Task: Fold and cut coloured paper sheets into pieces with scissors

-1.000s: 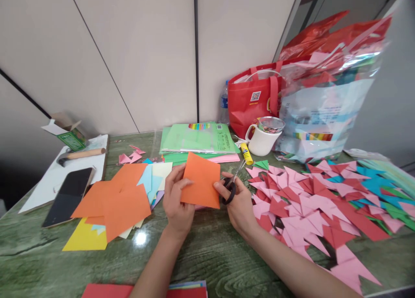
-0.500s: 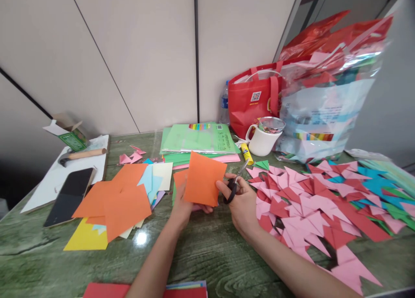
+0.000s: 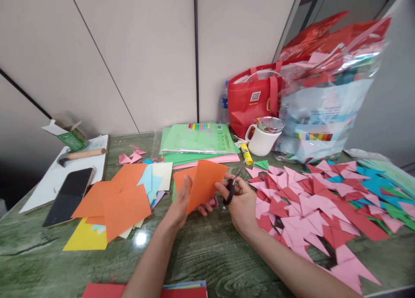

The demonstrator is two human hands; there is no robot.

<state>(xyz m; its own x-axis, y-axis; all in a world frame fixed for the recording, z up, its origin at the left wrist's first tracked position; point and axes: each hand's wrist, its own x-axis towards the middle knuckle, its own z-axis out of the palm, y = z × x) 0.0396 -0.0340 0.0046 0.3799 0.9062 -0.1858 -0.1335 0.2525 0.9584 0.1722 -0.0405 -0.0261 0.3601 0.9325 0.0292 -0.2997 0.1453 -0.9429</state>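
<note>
An orange square sheet of paper [image 3: 207, 183] is raised at a tilt between my hands above the table. My right hand [image 3: 243, 203] grips a pair of black-handled scissors [image 3: 230, 190], blades pointing up and away. Its thumb and forefinger also pinch the sheet's right edge. My left hand [image 3: 178, 205] is at the sheet's left edge, thumb side up and fingers spread. Some of those fingers pass behind the sheet and show below it. Beneath lies another orange sheet [image 3: 182, 179], partly covered. Loose orange sheets [image 3: 126, 207] lie to the left.
Folded pink and red paper pieces [image 3: 292, 207] cover the right side. Behind stand a glue stick [image 3: 246, 154], a white mug [image 3: 262, 141], a red bag [image 3: 249, 101] and packs of green paper [image 3: 197, 138]. A phone [image 3: 68, 196] and a hammer [image 3: 82, 154] are at left.
The orange sheet has turned and tilted, its top edge lower. My left hand has loosened, and its fingers have spread apart. My right hand stays almost in place with the scissors.
</note>
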